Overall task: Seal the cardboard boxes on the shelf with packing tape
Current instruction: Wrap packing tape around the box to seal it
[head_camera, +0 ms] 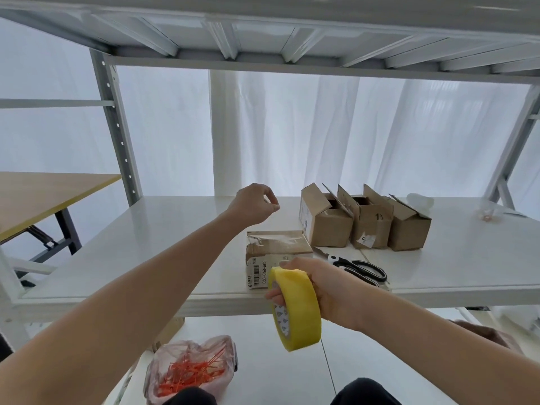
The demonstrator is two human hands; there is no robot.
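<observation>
My right hand [321, 287] is wrapped around the yellow tape roll [296, 309], held on edge at the shelf [146, 244] front lip. My left hand [255, 204] is up above the closed box [277, 247], thumb and forefinger pinched; can't tell if anything's between them. Three open boxes [371, 229] sit in a row back-right, with scissors [359, 268] in front of them.

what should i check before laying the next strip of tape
1. Tape roll firm in right hand grip: ok.
2. Left hand holding the tape end: cannot tell; fingers pinch, but no strip shows.
3. Near box flaps closed: ok.
4. Back boxes flaps closed: not ok, all three open.
5. Scissors on the shelf beside the near box: ok.
</observation>
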